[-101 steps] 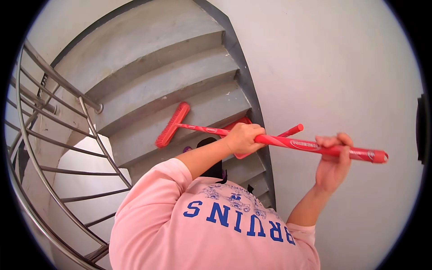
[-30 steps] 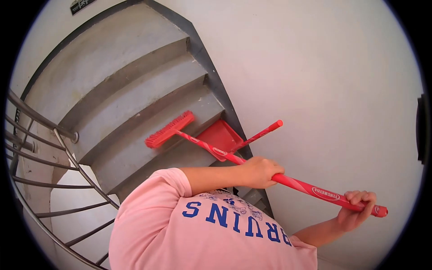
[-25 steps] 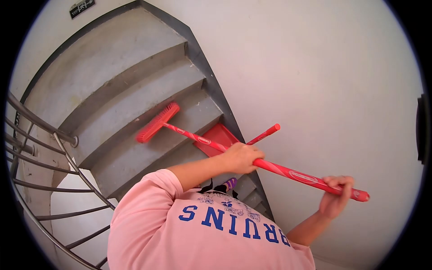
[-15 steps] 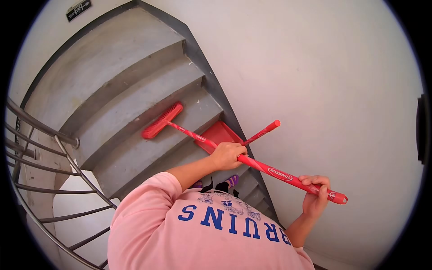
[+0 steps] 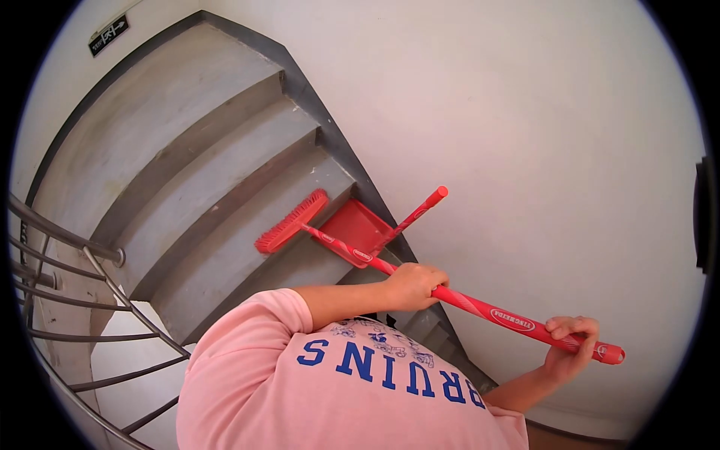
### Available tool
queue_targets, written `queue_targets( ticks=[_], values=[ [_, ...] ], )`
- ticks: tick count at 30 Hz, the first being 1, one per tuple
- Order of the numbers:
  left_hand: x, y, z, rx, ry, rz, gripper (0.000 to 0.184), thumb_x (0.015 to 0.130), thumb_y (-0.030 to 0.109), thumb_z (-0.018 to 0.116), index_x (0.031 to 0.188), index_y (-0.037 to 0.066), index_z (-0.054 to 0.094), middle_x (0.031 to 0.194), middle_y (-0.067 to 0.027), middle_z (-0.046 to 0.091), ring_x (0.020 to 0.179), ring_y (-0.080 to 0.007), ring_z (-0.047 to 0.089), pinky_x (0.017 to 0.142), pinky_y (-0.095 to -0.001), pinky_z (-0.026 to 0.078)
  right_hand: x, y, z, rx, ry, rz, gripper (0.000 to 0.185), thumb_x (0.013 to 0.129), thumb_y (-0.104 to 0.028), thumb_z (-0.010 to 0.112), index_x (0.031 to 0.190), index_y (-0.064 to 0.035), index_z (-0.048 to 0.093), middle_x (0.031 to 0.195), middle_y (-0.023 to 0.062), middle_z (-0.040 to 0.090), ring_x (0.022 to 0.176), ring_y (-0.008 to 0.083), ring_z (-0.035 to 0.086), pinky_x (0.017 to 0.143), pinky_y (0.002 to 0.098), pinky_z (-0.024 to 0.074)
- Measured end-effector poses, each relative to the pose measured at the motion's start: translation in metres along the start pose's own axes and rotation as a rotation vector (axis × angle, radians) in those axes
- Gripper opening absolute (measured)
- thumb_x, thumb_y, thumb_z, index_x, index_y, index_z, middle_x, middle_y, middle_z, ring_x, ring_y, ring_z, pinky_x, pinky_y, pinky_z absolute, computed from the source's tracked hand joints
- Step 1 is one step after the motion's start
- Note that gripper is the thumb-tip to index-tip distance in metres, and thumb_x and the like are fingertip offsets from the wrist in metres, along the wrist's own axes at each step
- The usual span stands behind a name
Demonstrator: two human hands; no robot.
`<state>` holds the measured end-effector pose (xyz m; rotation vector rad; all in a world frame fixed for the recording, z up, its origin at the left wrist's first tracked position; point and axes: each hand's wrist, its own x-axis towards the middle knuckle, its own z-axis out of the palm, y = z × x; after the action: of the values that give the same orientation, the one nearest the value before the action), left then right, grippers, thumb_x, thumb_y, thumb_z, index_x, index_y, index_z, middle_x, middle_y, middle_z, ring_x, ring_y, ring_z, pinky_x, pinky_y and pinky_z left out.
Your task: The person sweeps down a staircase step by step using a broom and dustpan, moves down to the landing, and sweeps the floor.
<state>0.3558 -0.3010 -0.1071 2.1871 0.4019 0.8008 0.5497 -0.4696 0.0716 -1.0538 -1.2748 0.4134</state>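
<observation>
Red broom (image 5: 469, 301) and dustpan (image 5: 351, 226) on a curved staircase, seen from the head camera; the left hand (image 5: 415, 287) is wrapped round the broom's handle partway along, and the right hand (image 5: 574, 349) curls its fingers about the same handle near its capped end, which projects beyond the grip; the handle slants from the right hand up and leftward to the broom head (image 5: 292, 221), crossing in front of the dustpan's lower corner.

Compared with half a second ago, the broom head has come from farther in on the step (image 5: 236, 251) to its front edge, close beside the dustpan; whether the two touch cannot be told; both hands keep their hold; the purple footwear then visible beneath the left forearm is now hidden.

The dustpan lies just below that edge, near the wall (image 5: 525, 150), its handle pointing up and rightward; a metal railing (image 5: 66, 233) bounds the stairs at left; the exit sign (image 5: 109, 35), out of view in the earliest frame, appears at upper left.
</observation>
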Motion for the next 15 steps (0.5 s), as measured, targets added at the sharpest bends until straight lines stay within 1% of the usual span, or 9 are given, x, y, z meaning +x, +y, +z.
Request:
queue_targets(
  ticks=[4, 5, 8, 11, 14, 15],
  values=[
    [0.007, 0.022, -0.004, -0.007, -0.090, 0.071, 0.016, 0.076, 0.017, 0.064, 0.089, 0.010, 0.059, 0.081, -0.0076, 0.062, 0.072, -0.0278, 0.061, 0.061, -0.0380, 0.049, -0.001, -0.016, -0.017, 0.039, -0.041, -0.115, 0.038, 0.095, -0.038, 0.041, 0.098, -0.0015, 0.051, 0.064, 0.0119, 0.058, 0.062, 0.0258, 0.059, 0.063, 0.0378, 0.0485],
    [0.009, 0.024, -0.004, 0.002, -0.107, 0.088, 0.018, 0.075, 0.018, 0.065, 0.091, 0.011, 0.059, 0.084, -0.0075, 0.062, 0.072, -0.0272, 0.062, 0.061, -0.0377, 0.050, 0.001, -0.020, -0.018, 0.055, -0.056, -0.133, 0.037, 0.095, -0.037, 0.040, 0.098, -0.0019, 0.051, 0.066, 0.0113, 0.058, 0.064, 0.0252, 0.059, 0.064, 0.0371, 0.0485],
    [0.016, 0.024, -0.012, 0.036, -0.088, 0.111, 0.020, 0.074, 0.017, 0.065, 0.093, 0.011, 0.059, 0.084, -0.0072, 0.062, 0.072, -0.0273, 0.062, 0.061, -0.0376, 0.050, 0.004, -0.021, -0.015, 0.079, 0.002, -0.131, 0.036, 0.095, -0.036, 0.040, 0.098, -0.0021, 0.052, 0.069, 0.0121, 0.058, 0.067, 0.0257, 0.060, 0.065, 0.0377, 0.0484],
    [0.027, 0.006, -0.029, 0.134, -0.099, 0.037, 0.021, 0.072, 0.016, 0.064, 0.092, 0.011, 0.059, 0.083, -0.0070, 0.061, 0.074, -0.0280, 0.062, 0.062, -0.0383, 0.050, 0.012, 0.001, -0.006, 0.078, 0.062, -0.078, 0.034, 0.095, -0.034, 0.041, 0.098, -0.0017, 0.051, 0.072, 0.0135, 0.059, 0.070, 0.0268, 0.060, 0.067, 0.0390, 0.0489],
    [0.039, -0.032, -0.042, 0.220, -0.037, 0.025, 0.022, 0.070, 0.014, 0.064, 0.091, 0.011, 0.059, 0.083, -0.0072, 0.061, 0.076, -0.0291, 0.061, 0.063, -0.0395, 0.050, 0.024, 0.032, 0.013, 0.114, 0.087, 0.013, 0.030, 0.094, -0.030, 0.044, 0.096, -0.0011, 0.052, 0.076, 0.0149, 0.060, 0.074, 0.0288, 0.062, 0.073, 0.0416, 0.0497],
    [0.041, -0.048, -0.047, 0.244, -0.031, 0.004, 0.021, 0.070, 0.014, 0.064, 0.091, 0.011, 0.058, 0.084, -0.0074, 0.061, 0.076, -0.0295, 0.061, 0.064, -0.0400, 0.050, 0.027, 0.046, 0.022, 0.122, 0.081, 0.046, 0.027, 0.094, -0.027, 0.046, 0.094, -0.0010, 0.052, 0.078, 0.0154, 0.061, 0.078, 0.0295, 0.062, 0.077, 0.0428, 0.0491]
  ],
)
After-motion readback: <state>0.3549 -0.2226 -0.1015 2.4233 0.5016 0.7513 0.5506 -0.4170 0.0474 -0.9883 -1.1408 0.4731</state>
